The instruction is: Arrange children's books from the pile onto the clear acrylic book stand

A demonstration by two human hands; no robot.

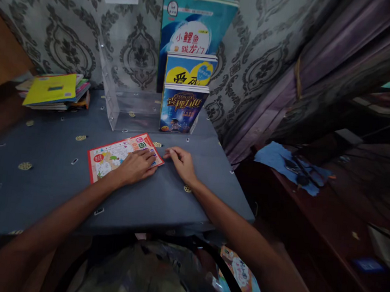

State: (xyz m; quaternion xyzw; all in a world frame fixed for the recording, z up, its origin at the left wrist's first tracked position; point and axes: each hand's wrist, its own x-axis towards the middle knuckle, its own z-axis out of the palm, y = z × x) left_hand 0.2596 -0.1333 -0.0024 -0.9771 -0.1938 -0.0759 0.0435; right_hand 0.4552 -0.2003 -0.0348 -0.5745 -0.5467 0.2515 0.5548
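Observation:
A thin picture book (110,155) with a red border and a colourful cover lies on the table. My left hand (137,165) rests flat on its right half, fingers stretched out and covering part of the cover. Just beyond the book's right corner is my right hand (181,163), its fingers loosely bent and pointing left. Nothing shows in that hand, and I cannot tell whether its fingertips touch the book's edge. Behind both hands, a clear acrylic rack (113,109) holds upright books, with a dark blue book (182,112) at the front.
A patterned grey cloth covers the table (53,163). At the back left sits a stack of books with a yellow one (52,89) on top. To the right, a dark red surface (299,212) carries a blue cloth (280,162) and cables. Another book (239,274) is below the table's front edge.

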